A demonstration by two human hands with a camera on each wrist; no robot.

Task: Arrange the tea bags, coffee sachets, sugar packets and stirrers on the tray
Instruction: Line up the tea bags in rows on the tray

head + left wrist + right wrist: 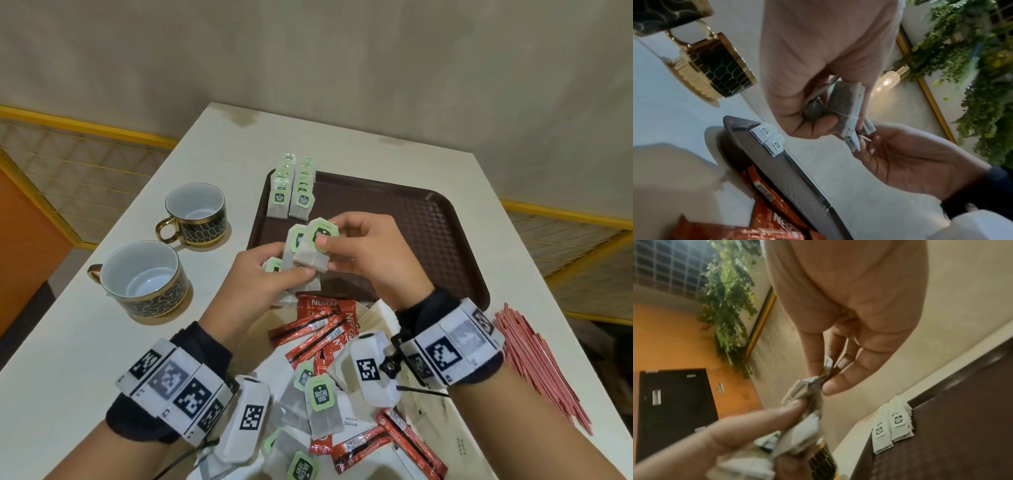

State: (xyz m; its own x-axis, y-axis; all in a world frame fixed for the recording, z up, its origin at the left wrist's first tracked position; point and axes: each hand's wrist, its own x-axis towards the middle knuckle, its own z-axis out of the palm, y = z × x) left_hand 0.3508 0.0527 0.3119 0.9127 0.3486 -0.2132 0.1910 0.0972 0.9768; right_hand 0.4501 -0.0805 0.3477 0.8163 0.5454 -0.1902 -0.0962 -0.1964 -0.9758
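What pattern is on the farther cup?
A gold honeycomb pattern on black, with a gold rim and handle, on the farther cup; clearest in the head view.

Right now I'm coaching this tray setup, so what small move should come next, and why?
Probably the right hand draws its pinched tea bag clear of the left hand bunch and lays it at the near end of the two tea bag rows on the tray.

Green-tagged tea bags bunched above the brown tray; two rows on its far-left corner.

Green-tagged tea bags, red coffee sachets, brown tray
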